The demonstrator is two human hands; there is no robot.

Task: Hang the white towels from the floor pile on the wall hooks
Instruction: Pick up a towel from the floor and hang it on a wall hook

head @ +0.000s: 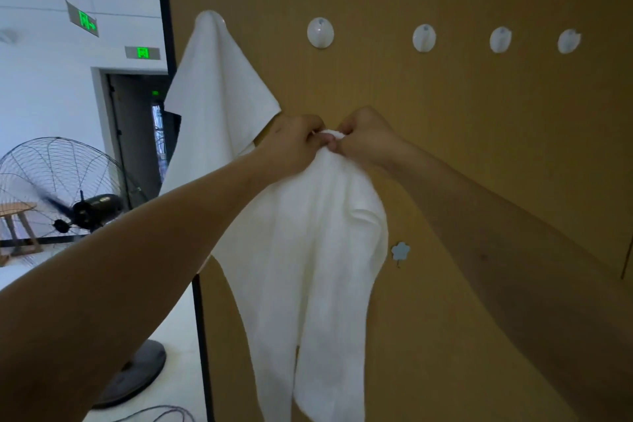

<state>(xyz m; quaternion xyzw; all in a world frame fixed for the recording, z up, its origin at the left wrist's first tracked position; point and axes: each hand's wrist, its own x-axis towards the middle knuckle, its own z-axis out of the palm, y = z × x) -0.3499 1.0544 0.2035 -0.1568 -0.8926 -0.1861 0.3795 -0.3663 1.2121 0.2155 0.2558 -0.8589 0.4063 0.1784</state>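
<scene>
**towelnoob:** Ok so mid-job here. One soft white cotton towel is already draped over the leftmost hook on the tan wooden wall panel. I've got the second white towel bunched at its top edge, hanging down in front of the panel. Left hand and right hand are both pinching that top fold, knuckles nearly touching. How do I not mess up the hang?

**hookguy42:** Looks like both hands are curled tight on the cloth, so you've got control. The next free round white plastic hook sits above your hands and is bare, same as the three others to its right. I'd lift straight up, keep a small loop or bunch of fabric between your two pinches, and drop that bit over the peg, not the disc.

**towelnoob:** Centre it or grab a corner?

**hookguy42:** My guess: hang it so the weight either side is roughly even, otherwise it'll probably slide off. Let go one hand at a time and check that it holds. Also keep it off the first towel, they're just beside each other low down. Ignore the little blue flower-shaped hook lower down, the big ones look sturdier.
</scene>
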